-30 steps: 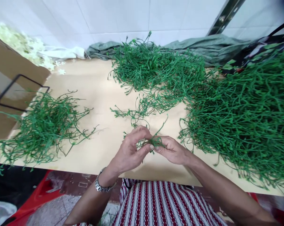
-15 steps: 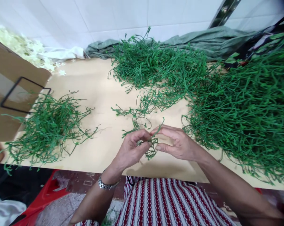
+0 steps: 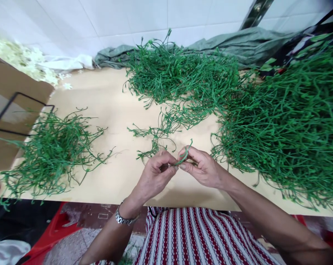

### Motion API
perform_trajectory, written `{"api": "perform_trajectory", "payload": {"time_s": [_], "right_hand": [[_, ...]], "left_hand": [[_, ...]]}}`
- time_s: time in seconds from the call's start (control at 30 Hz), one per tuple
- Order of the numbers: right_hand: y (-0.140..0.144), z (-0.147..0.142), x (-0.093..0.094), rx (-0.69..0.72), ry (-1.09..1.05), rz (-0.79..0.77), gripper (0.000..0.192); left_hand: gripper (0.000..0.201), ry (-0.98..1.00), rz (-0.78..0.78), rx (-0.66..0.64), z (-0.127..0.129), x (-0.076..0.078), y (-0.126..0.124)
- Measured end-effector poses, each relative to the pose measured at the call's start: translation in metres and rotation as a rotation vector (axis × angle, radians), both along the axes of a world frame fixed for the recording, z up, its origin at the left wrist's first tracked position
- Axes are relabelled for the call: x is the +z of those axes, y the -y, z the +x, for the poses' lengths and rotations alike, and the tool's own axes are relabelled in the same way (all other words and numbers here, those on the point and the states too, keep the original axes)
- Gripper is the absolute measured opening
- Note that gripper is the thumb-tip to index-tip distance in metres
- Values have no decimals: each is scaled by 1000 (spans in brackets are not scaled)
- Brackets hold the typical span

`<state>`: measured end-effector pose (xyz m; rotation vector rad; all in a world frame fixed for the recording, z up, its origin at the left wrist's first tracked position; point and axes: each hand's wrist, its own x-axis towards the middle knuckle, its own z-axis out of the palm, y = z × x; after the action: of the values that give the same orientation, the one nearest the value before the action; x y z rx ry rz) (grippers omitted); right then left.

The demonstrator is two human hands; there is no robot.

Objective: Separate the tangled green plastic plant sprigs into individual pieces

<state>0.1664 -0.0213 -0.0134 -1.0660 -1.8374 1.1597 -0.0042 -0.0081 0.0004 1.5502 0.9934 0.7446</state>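
Observation:
My left hand and my right hand meet over the near edge of the pale table. Both pinch one thin green plastic stem, which curls up between the fingertips. A wristwatch is on my left wrist. A few loose stems lie just beyond my hands. A large heap of green stems fills the table's right side. Another heap lies at the back middle. A smaller pile sits at the left.
A brown cardboard box with a black wire frame stands at the far left. Small white flowers are heaped behind it. A grey-green cloth lies along the tiled wall. Something red sits under the table.
The bunched stems that hung below my hands are gone from my grip. My hands have risen slightly and now pinch a single stem between the fingertips.

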Motion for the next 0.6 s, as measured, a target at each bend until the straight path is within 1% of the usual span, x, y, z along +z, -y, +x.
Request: {"api": "perform_trajectory", "payload": {"time_s": [0.07, 0.13, 0.2, 0.27, 0.37, 0.43, 0.6], "right_hand": [[0, 0, 0, 14, 79, 27, 7], [-1, 0, -1, 33, 215, 113, 11], [-1, 1, -1, 83, 358, 199, 12], [0, 3, 0, 143, 472, 242, 15], [1, 7, 3, 207, 588, 280, 20], [2, 9, 7, 263, 625, 322, 21], [7, 10, 21, 524, 600, 372, 19]], "left_hand": [[11, -57, 67, -4, 0, 0, 1], [12, -136, 136, -24, 0, 0, 1], [14, -217, 227, -61, 0, 0, 2], [16, -289, 279, -120, 1, 0, 2], [18, -395, 283, -239, 0, 2, 1], [20, -441, 306, -334, -3, 6, 0], [19, -484, 425, -690, -12, 23, 1]]}}
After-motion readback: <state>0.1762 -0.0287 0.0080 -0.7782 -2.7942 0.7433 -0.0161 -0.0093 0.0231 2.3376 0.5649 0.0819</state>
